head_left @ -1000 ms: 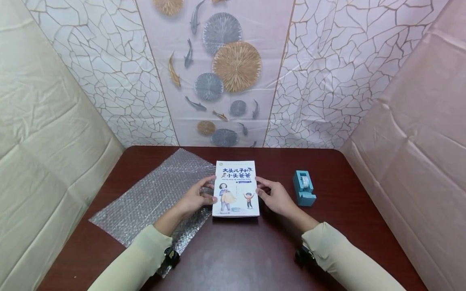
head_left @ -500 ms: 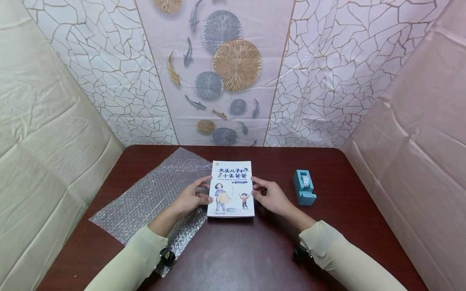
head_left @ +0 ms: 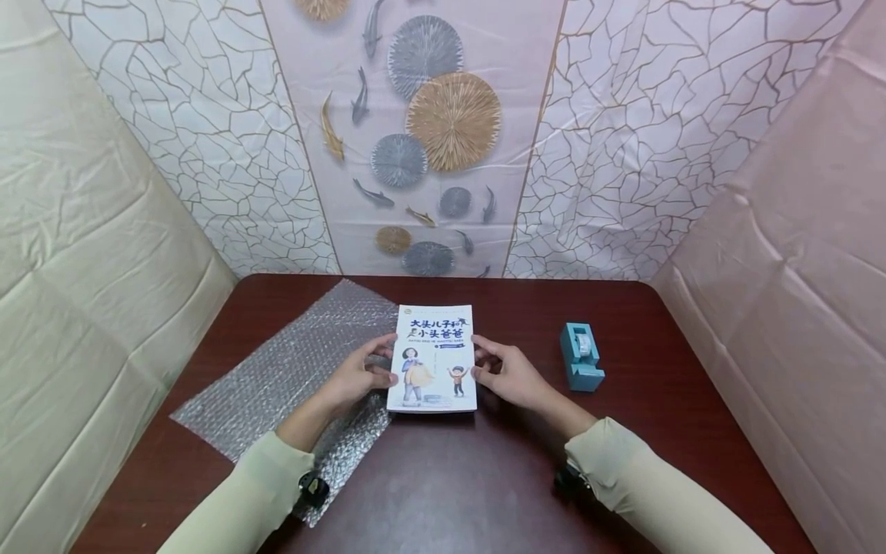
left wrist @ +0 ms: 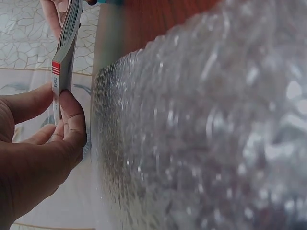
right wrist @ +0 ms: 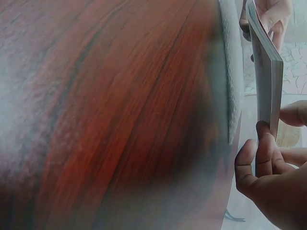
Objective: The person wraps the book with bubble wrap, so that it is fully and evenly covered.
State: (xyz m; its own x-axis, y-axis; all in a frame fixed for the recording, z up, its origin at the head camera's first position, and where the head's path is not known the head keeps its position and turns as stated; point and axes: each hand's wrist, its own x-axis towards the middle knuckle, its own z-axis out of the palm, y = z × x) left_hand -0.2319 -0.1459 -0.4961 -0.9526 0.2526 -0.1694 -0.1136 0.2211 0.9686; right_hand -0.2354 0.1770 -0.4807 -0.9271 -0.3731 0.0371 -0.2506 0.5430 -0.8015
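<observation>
Paperback (head_left: 433, 360), slim and rectangular

Bright, even light fills the room, leaving a soft sheen on the counter (head_left: 443, 473). From the left wrist, it's dimmer, and the nearest wrap (left wrist: 216, 124) blurs.

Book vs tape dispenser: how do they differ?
The book is white with printed figures; the tape dispenser is teal. The left hand and right hand hold the book; the tape dispenser stands on the table, untouched. The book is wider than the tape dispenser. Both run lengthwise roughly front to back.
</observation>
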